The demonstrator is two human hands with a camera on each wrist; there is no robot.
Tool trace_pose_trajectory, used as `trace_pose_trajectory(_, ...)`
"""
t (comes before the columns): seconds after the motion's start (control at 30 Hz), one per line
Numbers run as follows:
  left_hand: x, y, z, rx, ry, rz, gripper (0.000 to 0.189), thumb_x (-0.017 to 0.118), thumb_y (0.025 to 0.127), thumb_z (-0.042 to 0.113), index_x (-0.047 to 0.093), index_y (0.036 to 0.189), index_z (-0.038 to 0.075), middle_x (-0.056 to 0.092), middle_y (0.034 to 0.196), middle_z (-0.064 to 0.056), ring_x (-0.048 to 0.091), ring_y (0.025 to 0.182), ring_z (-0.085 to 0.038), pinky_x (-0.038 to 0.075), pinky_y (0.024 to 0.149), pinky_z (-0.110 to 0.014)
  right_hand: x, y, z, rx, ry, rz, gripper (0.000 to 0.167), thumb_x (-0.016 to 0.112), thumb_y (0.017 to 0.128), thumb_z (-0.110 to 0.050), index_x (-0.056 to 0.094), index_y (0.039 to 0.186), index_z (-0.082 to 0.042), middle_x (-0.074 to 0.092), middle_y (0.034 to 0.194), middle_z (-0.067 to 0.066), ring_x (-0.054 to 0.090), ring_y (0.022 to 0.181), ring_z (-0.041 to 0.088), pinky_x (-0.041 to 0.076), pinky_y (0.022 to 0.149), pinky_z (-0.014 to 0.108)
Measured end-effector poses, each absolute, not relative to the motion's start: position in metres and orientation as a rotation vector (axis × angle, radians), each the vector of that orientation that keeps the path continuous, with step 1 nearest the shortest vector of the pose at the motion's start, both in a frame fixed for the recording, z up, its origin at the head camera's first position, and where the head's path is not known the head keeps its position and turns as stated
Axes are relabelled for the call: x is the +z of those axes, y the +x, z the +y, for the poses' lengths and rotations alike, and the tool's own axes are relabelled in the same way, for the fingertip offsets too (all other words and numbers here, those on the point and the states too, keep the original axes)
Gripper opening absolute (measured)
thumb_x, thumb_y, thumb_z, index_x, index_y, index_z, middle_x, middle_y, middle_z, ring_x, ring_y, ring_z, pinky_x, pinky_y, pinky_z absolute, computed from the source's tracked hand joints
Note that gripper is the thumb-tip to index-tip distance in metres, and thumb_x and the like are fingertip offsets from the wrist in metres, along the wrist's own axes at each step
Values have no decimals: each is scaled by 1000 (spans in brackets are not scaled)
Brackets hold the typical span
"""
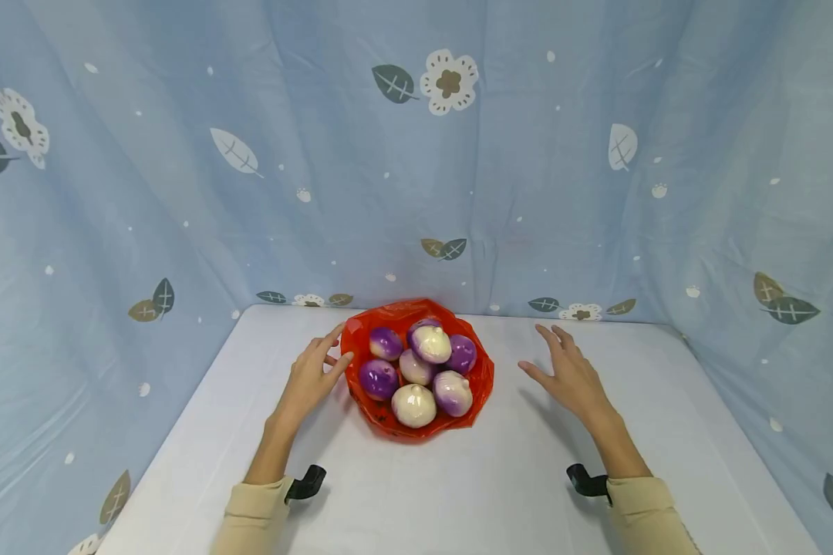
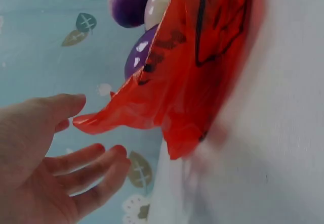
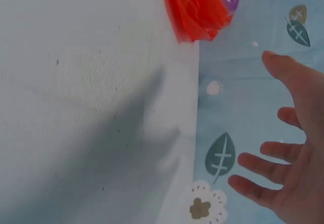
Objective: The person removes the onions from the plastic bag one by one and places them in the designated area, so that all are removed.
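A red plastic bag (image 1: 481,381) stands on the table with its mouth spread wide. Inside it lie several glossy purple-and-white turnips (image 1: 413,406), piled in the middle. My left hand (image 1: 310,379) is at the bag's left rim, thumb and fingers apart. In the left wrist view a pointed corner of the red bag (image 2: 136,107) reaches toward the thumb; whether they touch I cannot tell. My right hand (image 1: 575,379) hovers to the right of the bag, fingers spread, holding nothing. The right wrist view shows the bag's edge (image 3: 195,16) well apart from that hand.
The white table (image 1: 416,501) carries the bag near its back edge. A blue curtain (image 1: 527,154) with leaves and flowers hangs behind and at both sides. A black wrist mount (image 1: 307,484) sticks out inward from the left wrist, another (image 1: 586,482) from the right.
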State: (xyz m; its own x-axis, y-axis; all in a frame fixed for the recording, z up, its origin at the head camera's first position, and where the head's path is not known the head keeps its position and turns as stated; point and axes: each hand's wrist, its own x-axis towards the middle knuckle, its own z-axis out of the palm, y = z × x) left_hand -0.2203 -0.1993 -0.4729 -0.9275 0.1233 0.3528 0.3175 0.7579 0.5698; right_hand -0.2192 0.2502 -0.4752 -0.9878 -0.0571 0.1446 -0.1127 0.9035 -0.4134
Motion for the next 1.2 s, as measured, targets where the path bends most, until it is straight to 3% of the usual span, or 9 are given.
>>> trace_pose_trajectory(0.23,-475,-222,-193,-1006,-354,-2595,53,68,93,25,52,143,16,67,102,-13,63,75,-20,54,66,-29,-476,-221,235,752,154,-2881,79,62,90,-56,31,152,-18,32,154,24,42,135,46,46,93,67)
trace_pose_trajectory(0.37,-477,-222,-191,-1073,-346,-2580,49,68,93,22,55,140,15,66,100,-13,66,75,-21,54,60,-23,-474,-222,224,787,183,-2859,79,61,89,-58,33,151,-19,36,153,21,48,132,43,50,90,63)
trace_pose_trajectory(0.63,-480,-221,-190,-1134,-352,-2545,45,67,93,19,58,137,15,67,99,-13,69,76,-23,55,61,-24,-471,-224,204,883,221,-2861,76,65,88,-54,35,150,-23,43,147,18,60,118,38,59,79,52)
trace_pose_trajectory(1.2,-487,-221,-199,-1280,-327,-2549,46,69,91,14,59,136,14,67,104,-15,70,76,-22,56,58,-18,-469,-228,163,1070,369,-2834,72,72,86,-46,40,146,-23,49,141,11,62,113,31,60,78,44)
